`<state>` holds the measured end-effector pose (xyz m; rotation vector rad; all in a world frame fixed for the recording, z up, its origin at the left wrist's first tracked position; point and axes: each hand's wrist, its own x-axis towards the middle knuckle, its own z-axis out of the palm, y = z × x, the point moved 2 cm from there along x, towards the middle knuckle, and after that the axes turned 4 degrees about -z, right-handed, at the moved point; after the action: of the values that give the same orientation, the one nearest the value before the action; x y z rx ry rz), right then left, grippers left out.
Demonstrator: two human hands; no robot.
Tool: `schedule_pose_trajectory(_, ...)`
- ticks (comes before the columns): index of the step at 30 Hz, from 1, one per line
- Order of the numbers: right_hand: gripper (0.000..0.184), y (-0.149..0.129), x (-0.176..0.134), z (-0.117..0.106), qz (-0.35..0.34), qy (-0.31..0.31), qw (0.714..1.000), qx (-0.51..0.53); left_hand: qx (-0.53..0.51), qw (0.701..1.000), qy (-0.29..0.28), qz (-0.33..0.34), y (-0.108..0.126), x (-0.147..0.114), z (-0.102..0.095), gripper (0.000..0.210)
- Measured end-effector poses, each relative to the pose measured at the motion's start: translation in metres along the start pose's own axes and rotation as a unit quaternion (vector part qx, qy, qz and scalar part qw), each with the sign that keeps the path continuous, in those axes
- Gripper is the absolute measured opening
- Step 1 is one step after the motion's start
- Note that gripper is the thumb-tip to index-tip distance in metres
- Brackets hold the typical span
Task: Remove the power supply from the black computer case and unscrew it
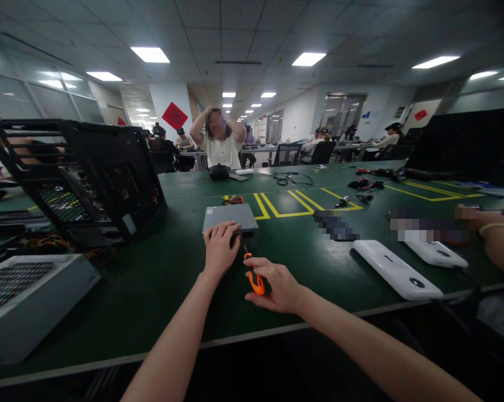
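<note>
A grey computer power supply [235, 214] lies on the green table in front of me. My left hand [221, 245] grips its near left part, fingers over the top and thumb by the near face. In my right hand [277, 283] is an orange and black screwdriver [257, 283], held between thumb and fingers. Its thin shaft points up and away, with the tip at or close to the near face of the power supply; whether it touches a screw I cannot tell. A bundle of coloured cables [234, 200] shows behind the power supply.
A black computer case [126, 184] stands at left, with another grey power supply [38, 301] nearer me. White devices [396, 269] and a blurred-out phone [335, 225] lie at right, near another person's arm [500, 240]. One person [222, 146] sits opposite.
</note>
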<state>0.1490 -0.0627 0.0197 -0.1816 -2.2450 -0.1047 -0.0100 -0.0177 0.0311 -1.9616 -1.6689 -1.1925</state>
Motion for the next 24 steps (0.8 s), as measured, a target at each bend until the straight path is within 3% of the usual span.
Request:
schedule_pose_trajectory(5,0.035,-0.003,0.003,-0.004,-0.035,-0.044,0.994,-0.092,0.003,1.000,0.000,-0.004,-0.001,0.001,0.001,0.026)
schedule_pose_trajectory(8,0.026,-0.001,0.004,-0.007,-0.036,-0.009,0.988,-0.151,0.002,1.000,0.000,-0.004,-0.002,0.001,0.001,0.025)
schedule_pose_trajectory(12,0.020,0.003,0.003,-0.007,-0.001,0.023,0.989,-0.144,0.006,1.000,-0.002,-0.004,-0.001,0.001,0.002,0.025)
schedule_pose_trajectory(16,0.017,0.000,0.003,-0.002,-0.015,-0.028,0.990,-0.136,0.006,1.000,0.004,-0.002,0.000,0.000,0.001,0.025)
schedule_pose_trajectory(20,0.028,-0.003,0.003,0.003,-0.024,-0.080,0.990,-0.117,0.005,1.000,-0.001,-0.002,-0.001,0.000,0.002,0.025)
schedule_pose_trajectory(22,0.033,-0.002,0.003,0.003,-0.027,-0.072,0.990,-0.115,0.005,1.000,-0.003,0.000,-0.002,0.000,0.002,0.026)
schedule_pose_trajectory(24,0.031,0.001,0.004,0.000,-0.008,-0.025,0.993,-0.115,0.004,1.000,-0.002,-0.001,-0.002,0.000,0.002,0.026)
